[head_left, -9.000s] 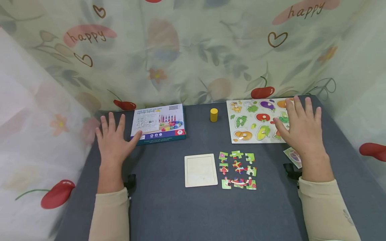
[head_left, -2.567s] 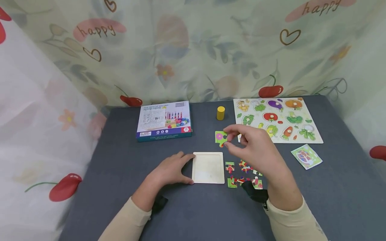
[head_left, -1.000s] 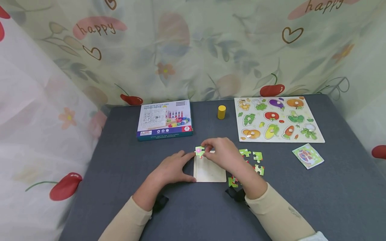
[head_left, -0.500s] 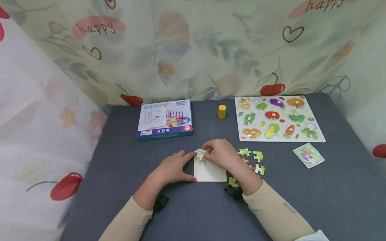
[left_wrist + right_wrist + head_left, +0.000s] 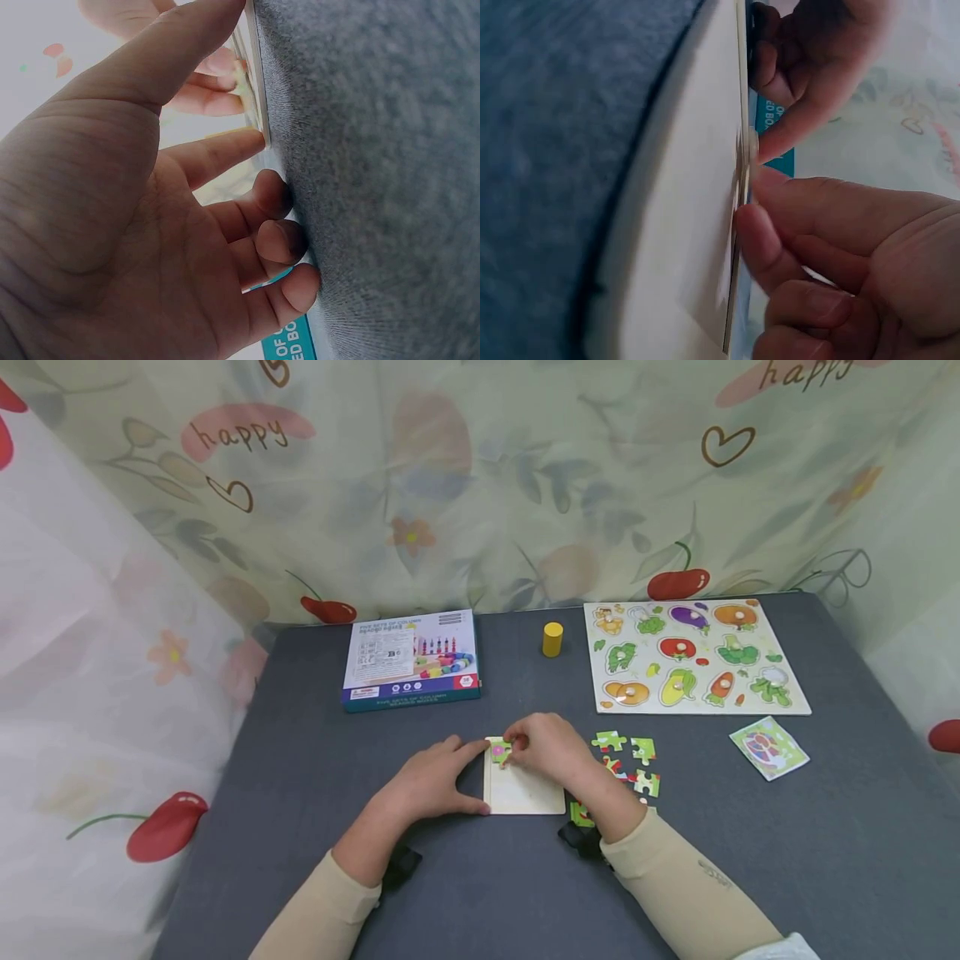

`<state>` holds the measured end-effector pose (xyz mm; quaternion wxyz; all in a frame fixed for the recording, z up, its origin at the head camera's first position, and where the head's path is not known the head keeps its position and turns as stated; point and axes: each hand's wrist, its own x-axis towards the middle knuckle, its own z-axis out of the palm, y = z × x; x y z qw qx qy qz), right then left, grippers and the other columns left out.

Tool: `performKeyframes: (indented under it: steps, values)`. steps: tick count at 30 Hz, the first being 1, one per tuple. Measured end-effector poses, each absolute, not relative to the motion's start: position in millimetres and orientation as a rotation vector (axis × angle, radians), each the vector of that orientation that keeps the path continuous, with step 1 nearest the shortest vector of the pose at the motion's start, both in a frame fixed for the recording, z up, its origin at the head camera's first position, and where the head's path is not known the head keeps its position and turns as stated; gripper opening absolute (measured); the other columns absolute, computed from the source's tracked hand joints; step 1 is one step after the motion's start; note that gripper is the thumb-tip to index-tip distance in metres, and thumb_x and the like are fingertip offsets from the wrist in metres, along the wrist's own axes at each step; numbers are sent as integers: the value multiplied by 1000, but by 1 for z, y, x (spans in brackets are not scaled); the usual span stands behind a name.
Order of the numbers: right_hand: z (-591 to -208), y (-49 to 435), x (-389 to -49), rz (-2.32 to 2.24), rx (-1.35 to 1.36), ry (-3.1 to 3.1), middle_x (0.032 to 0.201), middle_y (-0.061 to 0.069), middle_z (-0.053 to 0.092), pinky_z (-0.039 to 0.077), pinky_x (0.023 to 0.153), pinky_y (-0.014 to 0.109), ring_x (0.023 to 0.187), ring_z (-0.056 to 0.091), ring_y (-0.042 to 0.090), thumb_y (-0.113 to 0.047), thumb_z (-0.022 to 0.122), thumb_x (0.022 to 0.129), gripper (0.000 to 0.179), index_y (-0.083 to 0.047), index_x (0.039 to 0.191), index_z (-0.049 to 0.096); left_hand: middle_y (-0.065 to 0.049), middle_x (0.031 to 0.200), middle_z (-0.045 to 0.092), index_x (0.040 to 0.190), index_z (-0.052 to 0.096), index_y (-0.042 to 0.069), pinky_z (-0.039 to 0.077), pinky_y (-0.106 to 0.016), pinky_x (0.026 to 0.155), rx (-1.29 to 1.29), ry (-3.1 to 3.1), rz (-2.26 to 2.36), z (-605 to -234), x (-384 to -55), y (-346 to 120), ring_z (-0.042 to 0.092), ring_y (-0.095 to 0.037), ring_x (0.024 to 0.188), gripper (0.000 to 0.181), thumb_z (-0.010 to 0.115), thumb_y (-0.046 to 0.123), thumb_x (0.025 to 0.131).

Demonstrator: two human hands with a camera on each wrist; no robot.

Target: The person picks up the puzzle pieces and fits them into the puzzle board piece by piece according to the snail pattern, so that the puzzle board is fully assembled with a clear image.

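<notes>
A pale wooden puzzle tray (image 5: 528, 795) with a raised border lies flat at mid-table. My left hand (image 5: 423, 782) holds it by its left side, index finger at the far corner and thumb at the near one; in the left wrist view both tips meet the tray's edge (image 5: 262, 97). Between thumb and index finger, my right hand (image 5: 551, 748) pinches a green jigsaw piece (image 5: 498, 752) with a pink flower, at the tray's far left corner. Its fingertips press close to the tray surface (image 5: 667, 210) in the right wrist view. Several other jigsaw pieces (image 5: 645, 750) lie right of the tray, partly behind my right forearm.
Farther back stand a flat boxed toy (image 5: 412, 656) and a yellow cylinder (image 5: 552, 639). A vegetable peg puzzle board (image 5: 637, 672) lies at the back right, with a square picture card (image 5: 770, 748) in front of it. A printed curtain (image 5: 495, 485) hangs behind the table.
From beside the tray, my right hand has carried the flower piece left to the tray's far left corner, then lowered it slightly nearer. My left hand keeps its hold on the tray's left side.
</notes>
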<state>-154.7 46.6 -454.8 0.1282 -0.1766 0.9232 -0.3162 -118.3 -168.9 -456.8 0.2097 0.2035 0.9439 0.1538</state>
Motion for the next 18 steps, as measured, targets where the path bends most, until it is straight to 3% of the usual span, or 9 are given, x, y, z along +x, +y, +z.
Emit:
performKeyframes:
  steps: [7,12,18]
  values:
    - [-459,46,-154,-920,-495,2696,74,-5,64,46,63,30,69,56,14,-11,86,83,20,-8,101,80,-7,117,55,157,44,23,48,-43,85,566,2628,432,-455,-118,-169,52,-23,98,96,82,61,78]
    - [-461,44,-152,-901,-518,2730,75,-7,68,48,63,31,70,58,12,-11,84,83,5,-14,85,82,-6,116,55,157,44,22,48,-42,84,569,2624,434,-456,-118,-169,52,-22,96,96,82,61,78]
    - [-461,42,-150,-879,-487,2752,78,-8,72,50,64,31,73,62,13,-15,83,85,8,-19,78,82,-6,118,55,157,44,23,48,-43,85,559,2619,439,-455,-119,-169,52,-23,98,96,82,61,78]
